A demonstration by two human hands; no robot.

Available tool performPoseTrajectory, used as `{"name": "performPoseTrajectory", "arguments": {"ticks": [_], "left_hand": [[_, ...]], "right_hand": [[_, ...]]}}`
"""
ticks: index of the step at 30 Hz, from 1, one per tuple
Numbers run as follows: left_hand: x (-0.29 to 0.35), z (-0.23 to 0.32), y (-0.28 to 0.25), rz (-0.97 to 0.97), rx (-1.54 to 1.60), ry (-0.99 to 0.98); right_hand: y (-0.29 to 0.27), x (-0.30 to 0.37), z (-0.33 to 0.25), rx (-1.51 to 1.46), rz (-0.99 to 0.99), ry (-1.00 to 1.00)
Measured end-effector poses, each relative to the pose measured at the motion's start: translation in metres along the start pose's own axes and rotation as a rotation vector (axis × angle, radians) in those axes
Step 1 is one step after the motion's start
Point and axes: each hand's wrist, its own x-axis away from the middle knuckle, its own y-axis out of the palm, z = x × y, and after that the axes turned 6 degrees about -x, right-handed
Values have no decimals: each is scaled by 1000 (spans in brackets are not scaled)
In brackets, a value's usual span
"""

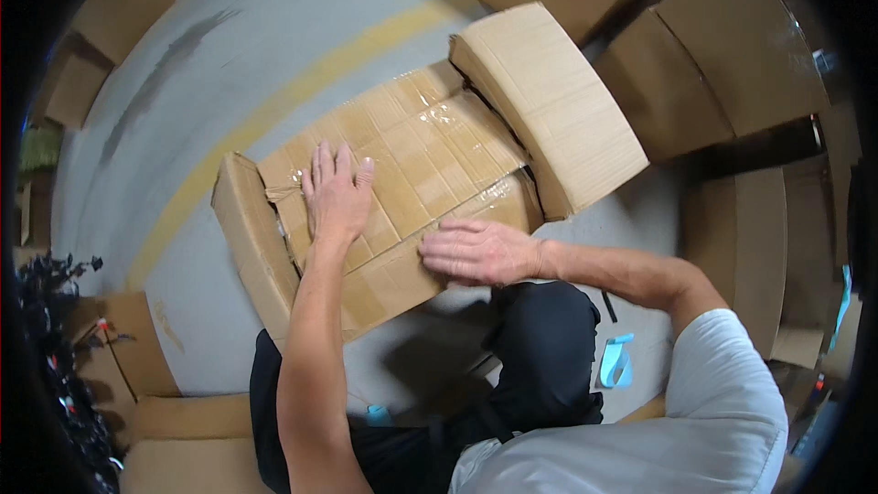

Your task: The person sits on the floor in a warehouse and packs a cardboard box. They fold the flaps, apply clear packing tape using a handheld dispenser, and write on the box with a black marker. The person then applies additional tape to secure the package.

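Hands flat, fingers spread: left hand [337, 197] and right hand [480, 250] press the folded flaps of the cardboard box [402, 192] on the grey floor [274, 37]. Two end flaps stand open; closing looks partway done, untaped. Blue tape dispenser [616, 361] lies nearby.

This looks like a warehouse or packing area. The grey painted concrete floor [274, 27] carries a yellow marking line [274, 110] running diagonally from upper centre to the left. Plain brown corrugated cardboard cartons [732, 46] are stacked at the upper right, more [119, 0] sit at the upper left, and flattened cardboard sheets [183, 439] lie at the lower left.
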Motion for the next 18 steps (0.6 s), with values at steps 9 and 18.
{"name": "performPoseTrajectory", "arguments": {"ticks": [9, 18], "left_hand": [[-1, 51, 15, 200, -149, 153], [10, 41, 25, 298, -80, 137]], "right_hand": [[27, 32, 19, 120, -109, 97], [16, 18, 14, 210, -180, -41]]}}
